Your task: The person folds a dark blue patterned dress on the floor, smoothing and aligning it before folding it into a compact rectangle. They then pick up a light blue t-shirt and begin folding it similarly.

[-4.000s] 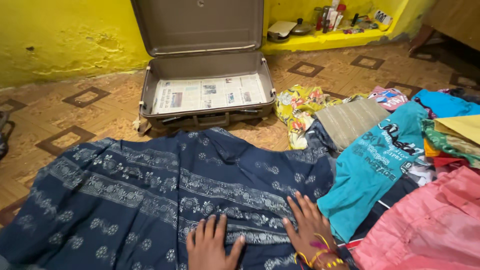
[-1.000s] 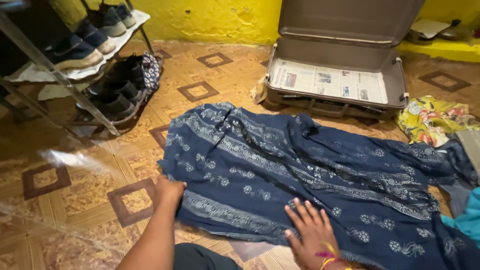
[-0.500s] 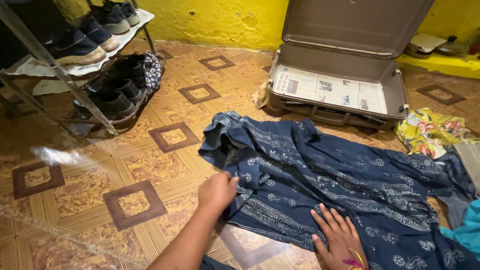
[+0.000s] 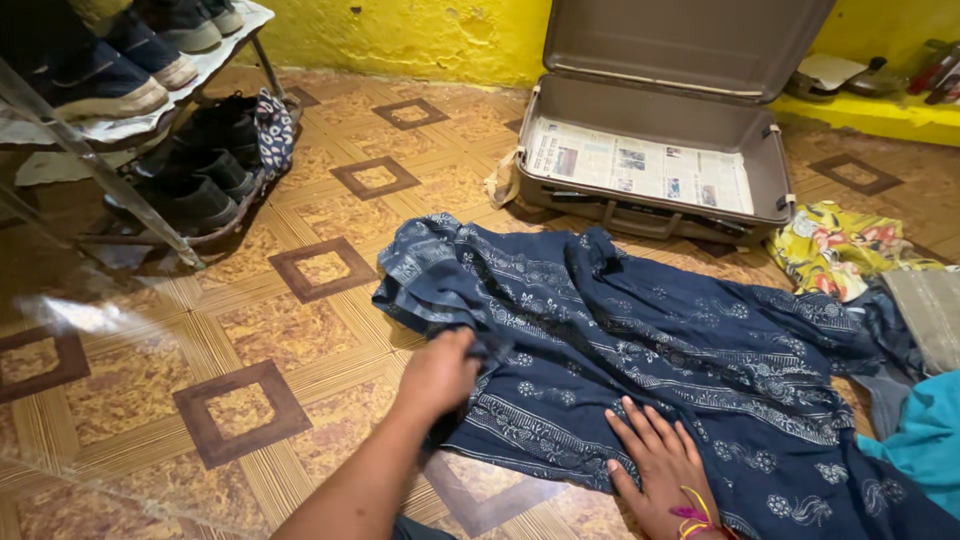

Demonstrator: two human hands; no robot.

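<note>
A dark blue garment [image 4: 660, 340] with a pale flower print lies spread on the tiled floor. My left hand [image 4: 440, 372] grips its left edge, which is bunched and partly folded over toward the middle. My right hand [image 4: 655, 460] lies flat, fingers apart, on the near hem of the same garment. Coloured threads circle my right wrist.
An open grey suitcase [image 4: 780, 190] lined with newspaper [image 4: 640, 165] stands beyond the garment against the yellow wall. A shoe rack [image 4: 130, 130] with several shoes is at the left. A yellow flowered cloth [image 4: 845, 245] and a teal cloth [image 4: 925, 440] lie at the right.
My left hand has pulled the garment's left edge rightward, folding it over itself. My right hand stays pressed on the near hem. The view has shifted slightly.
</note>
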